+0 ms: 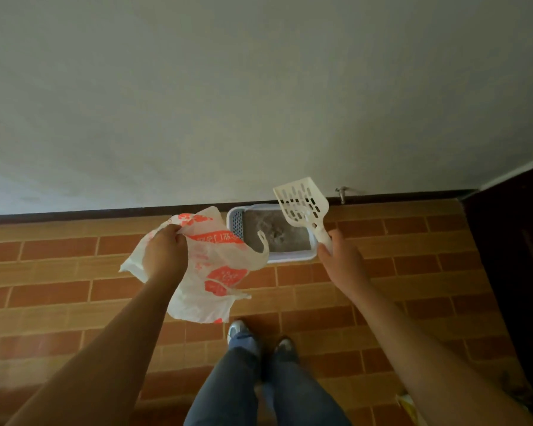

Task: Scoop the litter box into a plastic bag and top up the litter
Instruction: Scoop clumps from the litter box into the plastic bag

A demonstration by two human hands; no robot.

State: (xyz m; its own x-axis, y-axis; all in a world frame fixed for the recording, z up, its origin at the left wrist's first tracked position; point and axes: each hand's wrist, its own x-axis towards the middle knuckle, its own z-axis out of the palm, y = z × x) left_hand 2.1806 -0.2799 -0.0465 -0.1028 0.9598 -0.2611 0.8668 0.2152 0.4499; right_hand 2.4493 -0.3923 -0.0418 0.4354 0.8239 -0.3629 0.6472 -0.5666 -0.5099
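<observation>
Bag (216, 272) clutched in left grip (164, 252), scoop (300, 199) in right grip (343, 261)

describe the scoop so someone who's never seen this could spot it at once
Where the pale wall meets the brick-pattern floor sits a litter box. Over its right end in the picture, the right hand holds the scoop up by its handle. It is flat, white and slotted, unlike the soft orange-printed bag in the left hand.
</observation>
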